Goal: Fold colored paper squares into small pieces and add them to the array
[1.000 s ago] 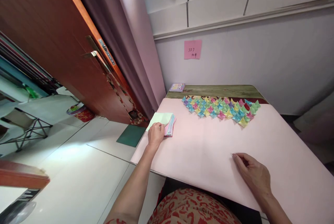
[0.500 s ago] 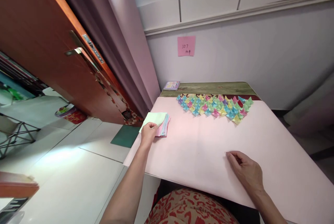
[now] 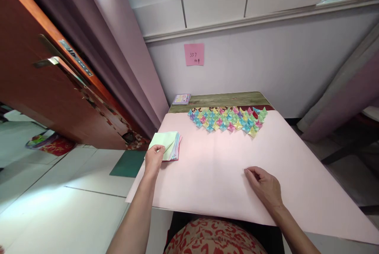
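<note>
My left hand (image 3: 154,158) pinches the near corner of the top pale green sheet on a stack of coloured paper squares (image 3: 167,145) at the left edge of the pink table cover (image 3: 225,167). My right hand (image 3: 264,187) rests on the cover at the front right, fingers loosely curled, holding nothing. Several small folded paper pieces (image 3: 227,119) in blue, green, pink and yellow lie packed together in rows at the far side of the cover.
A small printed pack (image 3: 181,98) lies on the bare wooden strip of the table at the back left. A pink note (image 3: 194,54) is stuck on the wall. A brown door (image 3: 44,84) and a curtain (image 3: 118,60) stand left; a green mat (image 3: 127,164) lies on the floor.
The view has swung to the right. My left hand has slid from the top of the stack to its near corner and now pinches the top sheet. My right hand stays put.
</note>
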The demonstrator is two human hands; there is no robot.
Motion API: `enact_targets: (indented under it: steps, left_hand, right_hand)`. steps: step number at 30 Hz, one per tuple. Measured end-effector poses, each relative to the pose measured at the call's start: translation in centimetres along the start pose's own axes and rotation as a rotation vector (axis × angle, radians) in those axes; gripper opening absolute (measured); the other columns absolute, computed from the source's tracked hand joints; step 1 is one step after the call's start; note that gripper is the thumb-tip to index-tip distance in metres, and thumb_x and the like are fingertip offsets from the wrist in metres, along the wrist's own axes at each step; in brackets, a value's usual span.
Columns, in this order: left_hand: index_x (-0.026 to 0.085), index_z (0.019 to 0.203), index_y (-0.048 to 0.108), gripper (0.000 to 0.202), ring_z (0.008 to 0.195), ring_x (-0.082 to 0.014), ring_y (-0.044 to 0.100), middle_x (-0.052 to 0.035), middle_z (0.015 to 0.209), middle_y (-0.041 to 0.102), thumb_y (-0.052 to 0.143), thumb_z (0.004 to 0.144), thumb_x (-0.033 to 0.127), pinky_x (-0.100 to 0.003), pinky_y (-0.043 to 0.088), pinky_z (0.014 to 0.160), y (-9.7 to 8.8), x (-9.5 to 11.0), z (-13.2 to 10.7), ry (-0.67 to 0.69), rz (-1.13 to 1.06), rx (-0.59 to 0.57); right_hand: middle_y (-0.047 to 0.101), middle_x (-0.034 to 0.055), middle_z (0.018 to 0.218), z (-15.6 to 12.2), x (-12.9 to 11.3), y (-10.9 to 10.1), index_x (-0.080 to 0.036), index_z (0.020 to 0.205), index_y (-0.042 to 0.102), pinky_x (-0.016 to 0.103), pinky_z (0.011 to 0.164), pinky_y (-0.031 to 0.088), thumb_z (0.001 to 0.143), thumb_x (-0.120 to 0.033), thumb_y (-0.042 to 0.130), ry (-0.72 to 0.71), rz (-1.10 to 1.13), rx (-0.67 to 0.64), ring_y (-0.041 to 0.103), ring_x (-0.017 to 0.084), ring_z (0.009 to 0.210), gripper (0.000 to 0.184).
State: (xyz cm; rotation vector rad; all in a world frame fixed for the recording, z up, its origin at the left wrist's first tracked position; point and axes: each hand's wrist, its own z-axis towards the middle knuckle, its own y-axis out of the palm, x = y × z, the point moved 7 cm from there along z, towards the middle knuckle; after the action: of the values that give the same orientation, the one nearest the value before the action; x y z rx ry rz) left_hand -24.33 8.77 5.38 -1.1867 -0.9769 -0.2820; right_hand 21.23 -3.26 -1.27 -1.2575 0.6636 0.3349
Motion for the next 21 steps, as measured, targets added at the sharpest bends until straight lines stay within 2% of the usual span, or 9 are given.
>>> enact_targets:
  steps: [3,5,7,9,11,13,16,19,21]
  left_hand:
    - [0.018,0.078,0.068,0.022,0.062,-0.0188,0.054,-0.0002,0.062,0.06,0.057,0.073,0.037,-0.027,0.04,0.061,-0.9,0.4,0.0,0.004,0.054,0.053]
    - [0.02,0.08,0.067,0.02,0.066,-0.0213,0.057,-0.0018,0.066,0.062,0.055,0.077,0.035,-0.03,0.044,0.067,-1.6,1.8,-0.4,0.072,0.128,0.106]
    - [0.02,0.085,0.066,0.019,0.078,-0.0242,0.062,-0.0049,0.078,0.068,0.051,0.083,0.033,-0.034,0.047,0.078,-1.9,4.6,-1.5,0.233,0.166,0.171]
    - [0.021,0.092,0.064,0.021,0.095,-0.0256,0.063,-0.0079,0.096,0.07,0.046,0.089,0.031,-0.038,0.045,0.093,-1.2,8.2,-3.6,0.478,0.135,0.211]
    - [0.021,0.094,0.063,0.019,0.103,-0.0243,0.063,-0.0087,0.102,0.07,0.044,0.092,0.026,-0.04,0.043,0.101,0.8,11.4,-6.3,0.712,0.053,0.151]
    - [0.023,0.096,0.063,0.018,0.106,-0.0224,0.063,-0.0081,0.106,0.07,0.045,0.093,0.02,-0.04,0.043,0.104,3.9,13.6,-9.4,0.913,-0.018,0.014]
    - [0.024,0.102,0.063,0.022,0.109,-0.0193,0.063,-0.0069,0.109,0.071,0.048,0.091,0.011,-0.041,0.043,0.107,9.1,14.5,-14.1,1.182,-0.114,-0.276]
    - [0.023,0.099,0.062,0.019,0.107,-0.018,0.065,-0.0061,0.107,0.072,0.049,0.091,0.011,-0.043,0.044,0.107,12.9,12.9,-16.6,1.201,-0.159,-0.49]
    - [0.023,0.097,0.063,0.017,0.108,-0.0186,0.064,-0.0062,0.107,0.072,0.05,0.092,0.013,-0.045,0.045,0.107,14.3,11.4,-17.0,1.139,-0.175,-0.567]
  right_hand:
    - [0.075,0.0019,0.08,0.0,0.0,0.0,-0.026,0.087,0.073,0.028,0.06,0.047,0.088,-0.052,0.048,-0.007,-0.001,0.009,0.068,0.02,0.067,0.036]
    - [0.075,0.0021,0.08,0.1,0.0,0.1,-0.026,0.088,0.073,0.028,0.059,0.047,0.089,-0.053,0.047,-0.008,-0.001,0.007,0.068,0.02,0.067,0.037]
    - [0.075,0.0021,0.08,0.1,-0.1,0.1,-0.026,0.088,0.072,0.028,0.059,0.047,0.09,-0.053,0.046,-0.011,-0.001,0.001,0.068,0.02,0.067,0.038]
    - [0.075,0.0018,0.08,0.1,-0.3,0.1,-0.026,0.089,0.072,0.028,0.059,0.047,0.09,-0.053,0.046,-0.01,-0.007,-0.003,0.068,0.02,0.067,0.037]
    - [0.075,0.0013,0.08,0.1,-0.3,0.2,-0.027,0.088,0.072,0.027,0.059,0.047,0.09,-0.051,0.046,-0.009,-0.017,-0.008,0.068,0.02,0.066,0.035]
    - [0.075,0.0011,0.08,0.1,-0.4,0.3,-0.027,0.088,0.072,0.027,0.059,0.046,0.09,-0.05,0.047,-0.013,-0.029,-0.01,0.068,0.02,0.066,0.034]
    - [0.075,0.0017,0.081,0.1,-0.5,0.4,-0.026,0.089,0.071,0.027,0.059,0.047,0.091,-0.05,0.046,-0.028,-0.043,0.001,0.068,0.02,0.067,0.035]
    - [0.074,0.0019,0.082,0.2,-0.7,0.5,-0.026,0.09,0.071,0.027,0.059,0.047,0.093,-0.05,0.044,-0.034,-0.048,-0.008,0.068,0.019,0.068,0.036]
    - [0.074,0.0021,0.081,0.2,-0.8,0.4,-0.025,0.089,0.071,0.026,0.059,0.046,0.093,-0.05,0.044,-0.027,-0.053,-0.017,0.067,0.018,0.067,0.037]
